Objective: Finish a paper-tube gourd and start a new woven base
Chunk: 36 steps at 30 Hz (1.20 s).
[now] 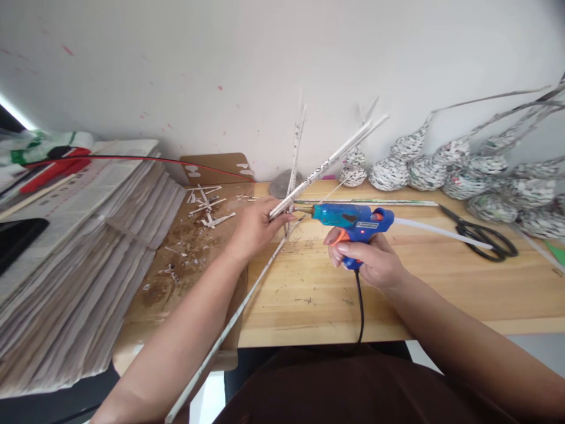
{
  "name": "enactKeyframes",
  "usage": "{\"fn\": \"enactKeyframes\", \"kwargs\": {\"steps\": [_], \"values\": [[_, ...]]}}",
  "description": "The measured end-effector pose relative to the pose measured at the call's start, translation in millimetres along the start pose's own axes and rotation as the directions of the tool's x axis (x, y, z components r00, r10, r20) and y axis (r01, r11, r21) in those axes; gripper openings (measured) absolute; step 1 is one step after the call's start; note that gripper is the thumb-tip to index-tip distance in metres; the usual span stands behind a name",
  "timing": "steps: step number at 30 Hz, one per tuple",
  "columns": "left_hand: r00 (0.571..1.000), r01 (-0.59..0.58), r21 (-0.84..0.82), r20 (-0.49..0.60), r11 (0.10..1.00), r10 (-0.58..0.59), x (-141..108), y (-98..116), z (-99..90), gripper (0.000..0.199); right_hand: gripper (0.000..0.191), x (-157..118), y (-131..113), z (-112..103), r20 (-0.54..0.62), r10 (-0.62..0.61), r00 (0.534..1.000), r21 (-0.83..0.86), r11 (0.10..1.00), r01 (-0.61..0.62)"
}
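Note:
My left hand is closed on a bundle of rolled newspaper sticks, held above the table's left middle. Several sticks fan up and to the right, and one long stick slants down toward the front edge. In my right hand is a blue glue gun, its small red light on and a finger at its orange trigger. The gun's nozzle points left, at the sticks where my left hand pinches them; whether it touches them I cannot tell. A white glue stick sticks out of its back.
Tall stacks of newspaper fill the left side. Paper scraps lie on a brown board. Black scissors rest at the right, near several woven paper gourd shapes along the wall. The gun's black cord hangs over the front edge.

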<state>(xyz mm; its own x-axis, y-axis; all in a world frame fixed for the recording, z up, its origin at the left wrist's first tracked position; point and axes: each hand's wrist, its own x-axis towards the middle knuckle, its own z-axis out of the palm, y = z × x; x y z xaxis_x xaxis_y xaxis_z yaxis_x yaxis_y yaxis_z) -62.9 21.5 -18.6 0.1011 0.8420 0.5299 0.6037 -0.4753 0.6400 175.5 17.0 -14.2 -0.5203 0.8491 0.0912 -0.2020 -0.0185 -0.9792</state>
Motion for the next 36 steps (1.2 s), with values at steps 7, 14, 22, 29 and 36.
{"fn": "enactKeyframes", "kwargs": {"steps": [7,14,22,29,36], "values": [[0.993,0.092,0.033,0.074,0.995,-0.095,0,2,-3.1,0.016,0.016,12,2,-6,-0.265,0.188,0.946,-0.443,0.847,-0.293],[0.976,0.184,0.065,0.109,0.981,-0.19,-2,4,-7.4,0.015,0.038,9,7,0,-0.082,0.036,0.996,-0.827,0.555,-0.088],[0.971,0.201,0.067,0.121,0.977,-0.208,-1,2,-6.9,0.014,0.037,9,12,0,0.001,0.037,0.999,-0.874,0.485,-0.017],[0.971,0.212,0.083,0.096,0.974,-0.22,0,-5,-7.2,0.014,0.035,10,14,0,0.036,0.062,0.997,-0.875,0.483,0.002],[0.955,0.289,0.078,0.05,0.954,-0.293,0,-8,-9.9,0.013,0.038,9,13,0,0.024,0.072,0.997,-0.866,0.499,-0.015]]}}
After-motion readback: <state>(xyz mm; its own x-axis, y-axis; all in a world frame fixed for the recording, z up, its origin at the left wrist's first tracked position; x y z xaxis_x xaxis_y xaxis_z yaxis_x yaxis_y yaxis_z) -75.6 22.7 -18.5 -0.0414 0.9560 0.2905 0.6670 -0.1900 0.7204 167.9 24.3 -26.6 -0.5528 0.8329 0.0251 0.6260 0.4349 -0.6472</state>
